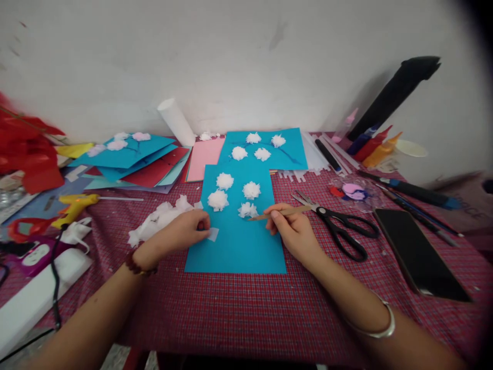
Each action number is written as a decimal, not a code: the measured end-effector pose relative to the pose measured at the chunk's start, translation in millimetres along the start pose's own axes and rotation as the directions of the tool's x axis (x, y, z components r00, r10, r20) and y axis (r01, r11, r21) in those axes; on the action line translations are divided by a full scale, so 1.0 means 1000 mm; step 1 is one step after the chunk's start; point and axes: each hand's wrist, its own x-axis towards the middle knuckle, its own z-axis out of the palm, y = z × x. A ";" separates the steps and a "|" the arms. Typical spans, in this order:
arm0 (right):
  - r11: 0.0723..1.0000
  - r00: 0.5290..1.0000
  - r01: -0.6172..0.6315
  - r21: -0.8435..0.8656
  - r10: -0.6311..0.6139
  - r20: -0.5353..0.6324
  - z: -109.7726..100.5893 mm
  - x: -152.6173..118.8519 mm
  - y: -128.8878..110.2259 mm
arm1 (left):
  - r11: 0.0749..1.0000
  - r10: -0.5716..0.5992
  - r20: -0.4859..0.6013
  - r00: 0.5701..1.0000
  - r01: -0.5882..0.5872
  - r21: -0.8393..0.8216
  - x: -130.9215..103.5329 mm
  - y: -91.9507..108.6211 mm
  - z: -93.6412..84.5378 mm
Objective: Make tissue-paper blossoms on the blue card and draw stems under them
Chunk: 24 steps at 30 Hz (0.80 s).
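A blue sheet of paper (239, 252) lies in front of me with several white ruffled tissue-paper flowers (251, 190) on its upper half. My right hand (295, 231) grips a flat wooden craft stick (300, 209). The stick's left end is at the lower right flower (247, 209); whether it touches is unclear. My left hand (187, 228) rests over the sheet's left edge, fingers curled, thumb and forefinger pinching a small white tissue-paper piece (213, 235). Beside that hand lies a pile of white tissue paper (159, 221).
Black-handled scissors (339, 223) and a phone (418, 252) lie to the right, near a paint palette (354, 191). At left are a yellow glue gun (77, 205), a power strip (38, 257) and stacked coloured papers (154, 169). Another flowered blue sheet (292, 149) lies behind.
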 end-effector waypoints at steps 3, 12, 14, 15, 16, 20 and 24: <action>0.999 1.000 0.023 -0.044 -0.023 -0.002 0.001 -0.001 0.002 | 0.997 0.020 0.002 1.000 -0.019 -0.076 0.000 -0.001 -0.001; 0.971 0.993 0.119 -0.207 -0.116 0.025 0.002 -0.001 0.006 | 0.953 0.008 -0.071 0.997 -0.029 -0.301 0.019 0.033 -0.027; 0.948 0.989 0.148 -0.281 -0.144 0.035 0.000 -0.001 0.004 | 0.943 0.050 -0.097 0.994 -0.079 -0.323 0.031 0.042 -0.025; 0.934 0.987 0.157 -0.322 -0.154 0.033 -0.001 -0.001 0.002 | 0.933 0.075 -0.108 0.991 -0.108 -0.344 0.036 0.046 -0.023; 0.918 0.986 0.161 -0.362 -0.162 0.029 -0.002 -0.001 0.000 | 0.920 0.095 -0.119 0.988 -0.133 -0.369 0.041 0.049 -0.020; 0.881 0.982 0.168 -0.442 -0.187 0.000 -0.006 -0.003 -0.005 | 0.900 0.093 -0.134 0.987 -0.141 -0.413 0.047 0.052 -0.016; 0.920 0.983 0.165 -0.355 -0.181 -0.013 -0.004 -0.005 -0.005 | 0.926 0.018 -0.121 0.993 -0.062 -0.373 0.040 0.041 -0.023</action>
